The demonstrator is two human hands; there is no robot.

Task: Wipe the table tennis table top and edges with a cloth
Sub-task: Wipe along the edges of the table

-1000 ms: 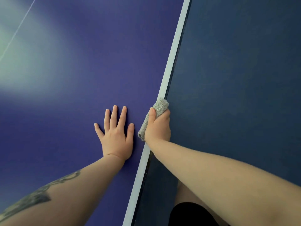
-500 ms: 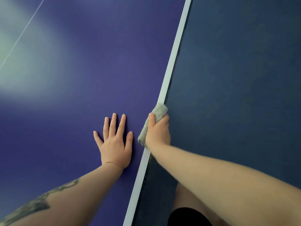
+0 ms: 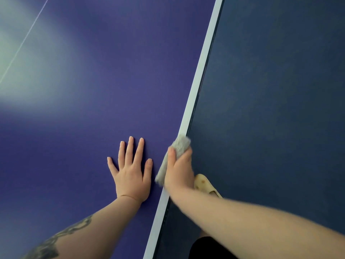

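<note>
Right hand (image 3: pixel 179 171) gripped the cloth (image 3: pixel 180 144) on the table's white edge (image 3: pixel 197 86).
Head view: its fingers curled round the grey cloth, seemingly pressing it over the rim. Left hand (image 3: pixel 130 172) lay flat, fingers spread, on the table (image 3: pixel 112 90). A yellow shoe (image 3: pixel 204 184) showed on the floor (image 3: pixel 280 90).
</note>
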